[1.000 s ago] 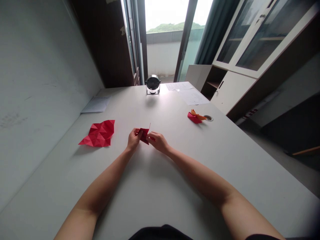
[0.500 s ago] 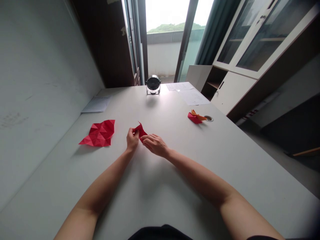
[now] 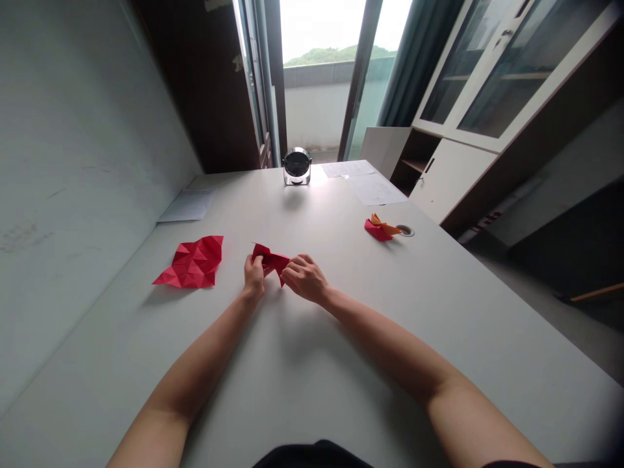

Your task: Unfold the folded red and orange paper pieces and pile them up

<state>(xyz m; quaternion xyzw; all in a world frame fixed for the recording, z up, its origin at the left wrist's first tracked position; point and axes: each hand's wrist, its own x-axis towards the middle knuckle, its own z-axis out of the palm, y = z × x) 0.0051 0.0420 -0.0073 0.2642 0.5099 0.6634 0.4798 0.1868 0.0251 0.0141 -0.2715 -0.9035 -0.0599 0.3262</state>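
A piece of folded red origami paper (image 3: 275, 260) is held between both hands over the middle of the white table. My left hand (image 3: 254, 276) grips its left side, thumb on the near face. The fingers of my right hand (image 3: 307, 279) are closed on the right end, and a pointed flap hangs down between the hands. Off to the left lies a creased red paper sheet (image 3: 195, 263), partly opened out, apart from my hands. Folded red and orange paper pieces (image 3: 381, 228) rest together on the right.
A round black and silver device (image 3: 297, 166) stands near the table's (image 3: 312, 377) far edge. Paper sheets (image 3: 373, 189) lie at the back right, more papers (image 3: 188, 205) at the back left. A round cable hole (image 3: 405, 231) is beside the folded pieces. A wall borders the left side.
My hands have moved slightly apart, and the red paper between them is spread wider, with more of it showing. Its pointed flap now hangs downward. The other paper pieces stay in place.
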